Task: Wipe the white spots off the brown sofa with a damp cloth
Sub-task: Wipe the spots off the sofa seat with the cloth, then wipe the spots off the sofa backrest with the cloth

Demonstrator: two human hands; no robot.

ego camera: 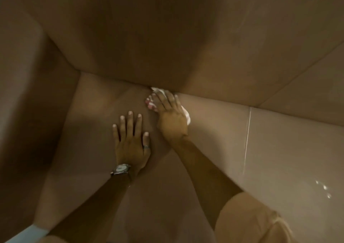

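Observation:
The brown sofa (214, 47) fills the view, seat below and backrest above. My right hand (170, 116) presses a white cloth (186, 113) with pink marks onto the seat, right at the crease under the backrest; the cloth shows around my fingers. My left hand (131, 140) lies flat on the seat with fingers spread, just left of the right hand, wearing a watch and a ring and holding nothing. A few white spots (324, 188) and a thin white streak (247, 131) mark the seat at the right.
The sofa's armrest (20, 94) rises at the left. A seam in the seat runs along the white streak at the right. My sleeve (247, 218) shows at the bottom right.

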